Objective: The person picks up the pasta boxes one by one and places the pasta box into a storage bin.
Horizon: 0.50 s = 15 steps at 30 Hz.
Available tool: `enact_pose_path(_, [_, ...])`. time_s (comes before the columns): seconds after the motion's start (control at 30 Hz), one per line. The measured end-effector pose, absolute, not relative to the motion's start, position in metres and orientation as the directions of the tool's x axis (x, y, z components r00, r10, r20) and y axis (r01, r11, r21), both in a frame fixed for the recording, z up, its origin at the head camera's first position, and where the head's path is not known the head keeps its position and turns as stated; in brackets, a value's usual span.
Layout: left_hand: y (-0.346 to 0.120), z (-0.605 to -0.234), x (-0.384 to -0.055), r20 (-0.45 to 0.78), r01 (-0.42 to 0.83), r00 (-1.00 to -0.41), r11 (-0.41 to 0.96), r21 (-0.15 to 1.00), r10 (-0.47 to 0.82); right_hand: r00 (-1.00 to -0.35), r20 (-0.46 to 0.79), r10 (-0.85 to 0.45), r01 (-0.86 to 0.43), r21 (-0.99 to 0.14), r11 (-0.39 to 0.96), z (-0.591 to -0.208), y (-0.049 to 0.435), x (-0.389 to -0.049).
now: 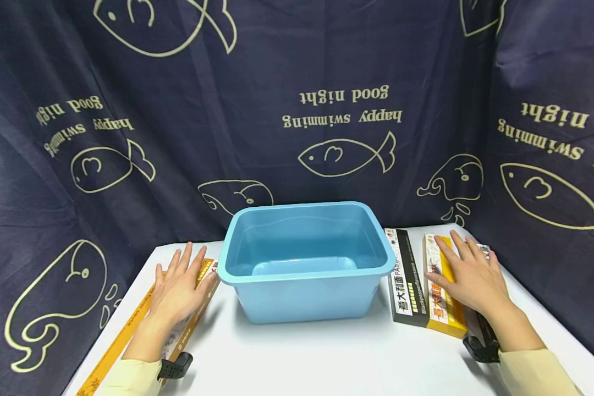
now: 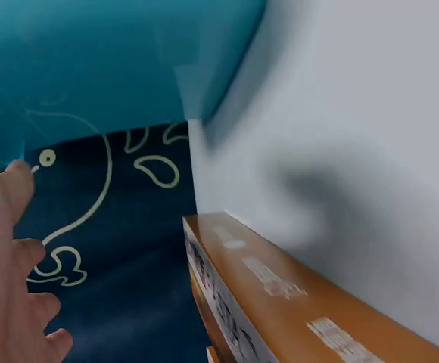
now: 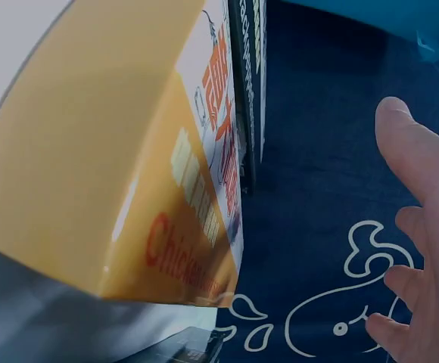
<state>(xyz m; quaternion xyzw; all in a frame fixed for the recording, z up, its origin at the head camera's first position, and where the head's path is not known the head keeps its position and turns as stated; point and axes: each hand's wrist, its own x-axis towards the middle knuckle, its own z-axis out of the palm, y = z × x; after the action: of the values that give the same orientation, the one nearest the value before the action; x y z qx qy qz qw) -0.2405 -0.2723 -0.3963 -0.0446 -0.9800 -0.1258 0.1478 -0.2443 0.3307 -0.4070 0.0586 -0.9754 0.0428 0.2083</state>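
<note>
My left hand (image 1: 178, 291) hovers over two orange pasta boxes at the left, its fingers straight and spread. One is a long orange box (image 1: 121, 341); the other is a brown-orange box (image 2: 280, 280), with white print on its side in the left wrist view. On the right, my right hand (image 1: 477, 280) is spread above a yellow pasta box (image 1: 450, 316) and partly covers it. Beside that lies a black pasta box (image 1: 412, 291). Another dark box (image 1: 486, 331) is mostly hidden beneath the right hand and wrist. Neither hand grips anything.
A light blue plastic bin (image 1: 302, 300) stands between the hands on the white table (image 1: 297, 357), with its inner floor bare. Behind and around the table hangs a navy curtain (image 1: 257, 110) printed with fish and whales.
</note>
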Motion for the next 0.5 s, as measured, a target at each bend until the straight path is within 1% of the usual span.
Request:
enact_pose_path(0.13, [-0.267,-0.391,-0.242,0.348,0.153,-0.937,0.931,0.331,0.031,-0.912,0.402,-0.075,-0.119,-0.083,0.989,-0.407,0.329,-0.241])
enact_pose_path(0.27, [-0.257,-0.382,-0.245,0.367,0.193,-0.930,0.841,0.506,-0.007,-0.931,0.363,-0.027,-0.083,-0.140,0.987,-0.406,0.330,-0.235])
enact_pose_path(0.4, [-0.246,-0.372,-0.247,0.313,0.217,-0.949,0.665,0.714,-0.027,-0.944,0.328,0.025,-0.048,-0.211,0.976,-0.405,0.335,-0.225])
enact_pose_path(0.5, [-0.235,-0.367,-0.247,0.268,0.228,-0.963,0.489,0.842,-0.012,-0.948,0.310,0.072,-0.008,-0.250,0.968,-0.407,0.338,-0.217])
